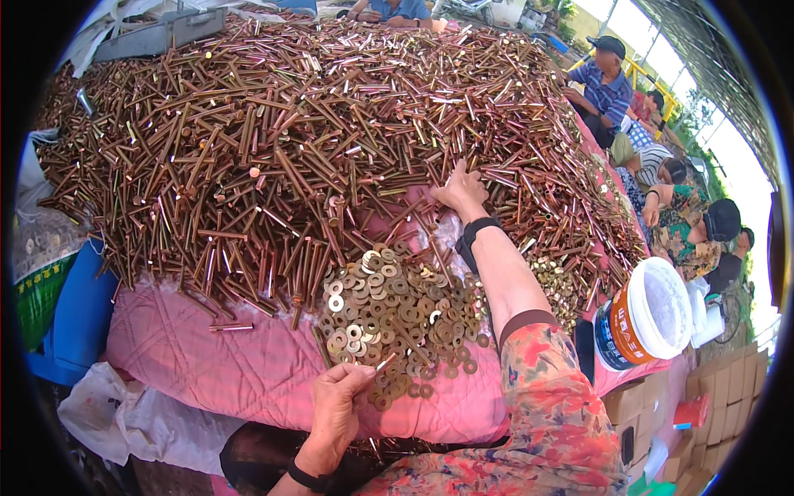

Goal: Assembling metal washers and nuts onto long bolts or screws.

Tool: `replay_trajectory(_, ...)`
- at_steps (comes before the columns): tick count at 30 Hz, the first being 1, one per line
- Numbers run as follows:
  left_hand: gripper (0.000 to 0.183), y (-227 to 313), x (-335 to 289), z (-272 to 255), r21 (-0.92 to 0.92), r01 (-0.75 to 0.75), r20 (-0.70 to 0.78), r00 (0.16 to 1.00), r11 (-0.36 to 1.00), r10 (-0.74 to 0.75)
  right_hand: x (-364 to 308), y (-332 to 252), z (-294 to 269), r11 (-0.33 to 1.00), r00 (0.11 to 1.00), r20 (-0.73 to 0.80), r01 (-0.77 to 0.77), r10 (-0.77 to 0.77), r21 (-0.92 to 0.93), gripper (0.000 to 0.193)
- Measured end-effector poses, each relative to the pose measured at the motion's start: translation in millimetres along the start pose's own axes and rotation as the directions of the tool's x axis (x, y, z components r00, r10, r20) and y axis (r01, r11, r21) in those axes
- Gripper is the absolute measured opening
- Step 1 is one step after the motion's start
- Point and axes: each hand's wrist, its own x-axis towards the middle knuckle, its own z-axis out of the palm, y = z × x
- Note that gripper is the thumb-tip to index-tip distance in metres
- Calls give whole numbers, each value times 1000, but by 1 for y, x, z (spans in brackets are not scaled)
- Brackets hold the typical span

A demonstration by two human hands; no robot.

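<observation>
Bolts point(273, 149) cover a tabletop spread with a pink quilt point(207, 355), people point(608, 87) seated alongside. The left hand point(337, 403) clamps a bolt point(385, 362) over loose washers point(385, 293); the right hand point(461, 194), fingers apart, reaches among the heaped bolts.

Bolts point(273, 149) are copper-brown with pinkish glints; washers point(379, 292) are dull brass, a few silvery. The quilt point(215, 364) is pink with criss-cross stitching; the bucket point(637, 310) is white with an orange and dark-blue label point(620, 328). The sleeve point(546, 380) bears a red, orange and grey floral print; both wristbands point(475, 229) are black.
</observation>
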Motion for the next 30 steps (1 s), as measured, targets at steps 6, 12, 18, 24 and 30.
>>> replay_trajectory(6,4,1,1,3,13,4,-9,1000,1000,-4,9,7,3,998,998,-5,64,-64,-15,81)
replay_trajectory(12,7,2,0,3,32,-22,14,1000,999,22,-1,15,-2,981,980,-53,193,-193,-8,62)
replay_trajectory(18,5,-3,-5,2,20,-37,39,999,999,36,-35,26,-5,956,952,-94,287,-292,-61,41)
replay_trajectory(24,9,-4,-14,0,71,-91,23,996,993,89,-105,33,-9,901,915,52,402,-399,-162,32)
replay_trajectory(30,17,-9,-13,-4,94,-143,75,988,985,136,-146,71,-23,875,865,133,484,-483,29,32)
